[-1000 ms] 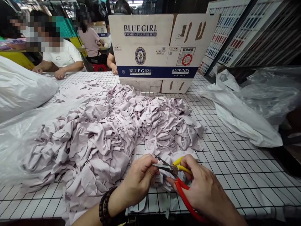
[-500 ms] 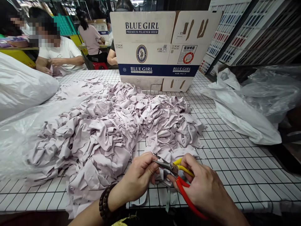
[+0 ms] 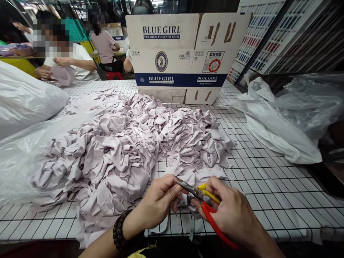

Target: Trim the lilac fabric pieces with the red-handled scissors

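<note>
My right hand [image 3: 231,211] is closed around scissors [image 3: 200,195] with one yellow and one red handle. Their narrow metal blades point left, nearly together, with the tips at my left fingertips. My left hand [image 3: 161,200] is closed in a pinch at the blade tips, on a small bit of pale lilac fabric mostly hidden by the fingers. A dark bead bracelet [image 3: 120,229] circles the left wrist. Just beyond both hands lies a large heap of lilac fabric pieces [image 3: 115,154], crumpled and with thin strips among them.
A "Blue Girl" cardboard box [image 3: 174,61] stands behind the heap on the grid-patterned table [image 3: 268,193]. White plastic bags [image 3: 279,122] lie at right, and a full bag [image 3: 27,96] sits at left. A co-worker [image 3: 80,61] across the table holds lilac fabric.
The scissor blades have closed from slightly apart to nearly together. My hands stay almost in place. The co-worker at left has raised the fabric piece.
</note>
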